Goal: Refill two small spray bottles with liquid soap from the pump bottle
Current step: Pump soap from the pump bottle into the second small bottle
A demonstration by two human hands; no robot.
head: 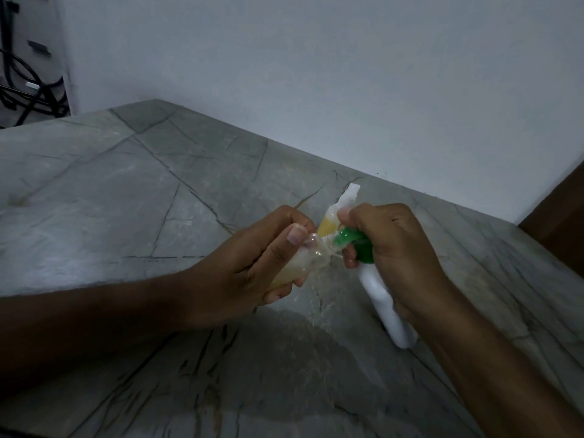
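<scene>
Over the grey stone counter (126,191), left hand (252,260) clenched round a clear spray bottle (303,260) with yellowish soap, tilted. Right hand (392,245) grips the white pump bottle (382,298) at its green head (350,240), nozzle touching the bottle mouth. Second spray bottle (335,216) stands just behind, partly filled. Wet patch (303,336) below the hands.

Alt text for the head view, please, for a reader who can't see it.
A left hand holds a small clear spray bottle of yellowish liquid against the green nozzle of a white pump bottle gripped by the right hand, above a grey stone counter. A second small spray bottle shows behind the hands.
</scene>
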